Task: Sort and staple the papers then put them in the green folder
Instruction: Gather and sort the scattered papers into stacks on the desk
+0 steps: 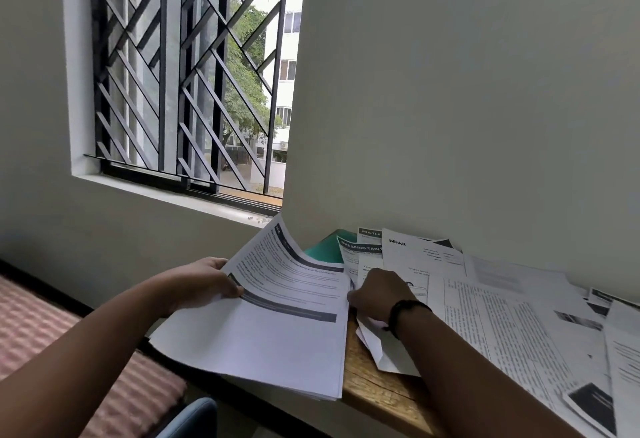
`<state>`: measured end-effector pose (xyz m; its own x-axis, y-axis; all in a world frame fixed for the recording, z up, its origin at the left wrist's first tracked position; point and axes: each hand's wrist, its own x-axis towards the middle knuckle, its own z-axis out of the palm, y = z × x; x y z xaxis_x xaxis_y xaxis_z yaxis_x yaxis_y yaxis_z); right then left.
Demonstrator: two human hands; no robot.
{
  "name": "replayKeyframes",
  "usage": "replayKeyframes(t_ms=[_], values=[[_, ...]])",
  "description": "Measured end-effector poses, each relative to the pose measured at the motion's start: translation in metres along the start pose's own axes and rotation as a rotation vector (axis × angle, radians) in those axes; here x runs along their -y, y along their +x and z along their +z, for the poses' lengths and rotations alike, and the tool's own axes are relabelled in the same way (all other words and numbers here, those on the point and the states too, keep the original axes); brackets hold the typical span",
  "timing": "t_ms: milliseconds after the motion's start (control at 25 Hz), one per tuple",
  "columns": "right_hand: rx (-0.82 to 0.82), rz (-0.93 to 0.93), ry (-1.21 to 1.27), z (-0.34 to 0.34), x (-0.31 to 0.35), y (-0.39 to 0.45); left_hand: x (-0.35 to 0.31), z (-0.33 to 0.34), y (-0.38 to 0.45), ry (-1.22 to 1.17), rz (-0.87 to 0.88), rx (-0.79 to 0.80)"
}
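Pinching the left edge of a stack (277,326) of printed sheets, the left hand (204,281) has its thumb curled over the top page and its fingers underneath, holding the stack at lower centre of the frame. Its long axis runs from the near bottom edge up toward the wall, its far end curls upward, and it overhangs the left edge of the wooden table (377,392).

Just right of the stack, the right hand (381,295) rests knuckles-up on loose papers (512,326) near the table's left edge, touching a small white sheet (391,351). Its fingertips are hidden, so I cannot tell whether it pinches that sheet or only presses it. A dark band sits on that wrist.

Farther back, at centre frame against the wall, a corner of the green folder (323,248) shows, mostly buried under sheets. It lies beyond the stack's far end and up-left of the right hand, so the right hand looks nearer to it. No stapler is visible; sorting seems the step in hand.
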<state>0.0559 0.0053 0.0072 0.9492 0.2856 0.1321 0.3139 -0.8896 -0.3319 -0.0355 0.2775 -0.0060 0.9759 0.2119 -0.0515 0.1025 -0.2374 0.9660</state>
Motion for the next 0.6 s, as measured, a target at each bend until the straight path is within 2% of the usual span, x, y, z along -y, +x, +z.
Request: replayKeyframes(t_ms=[200, 440, 520, 600], values=[[-0.130, -0.034, 0.021, 0.009, -0.001, -0.004, -0.004, -0.005, 0.001, 0.063, -0.009, 0.013], [-0.205, 0.095, 0.370, -0.006, -0.024, 0.009, -0.017, -0.031, -0.020, -0.013, -0.030, 0.059], [-0.220, 0.067, 0.410, -0.010, -0.029, 0.007, -0.022, -0.033, -0.029, -0.032, -0.030, 0.095], [-0.146, -0.038, 0.328, -0.008, -0.028, 0.005, -0.026, -0.032, -0.033, -0.046, -0.020, 0.115]])
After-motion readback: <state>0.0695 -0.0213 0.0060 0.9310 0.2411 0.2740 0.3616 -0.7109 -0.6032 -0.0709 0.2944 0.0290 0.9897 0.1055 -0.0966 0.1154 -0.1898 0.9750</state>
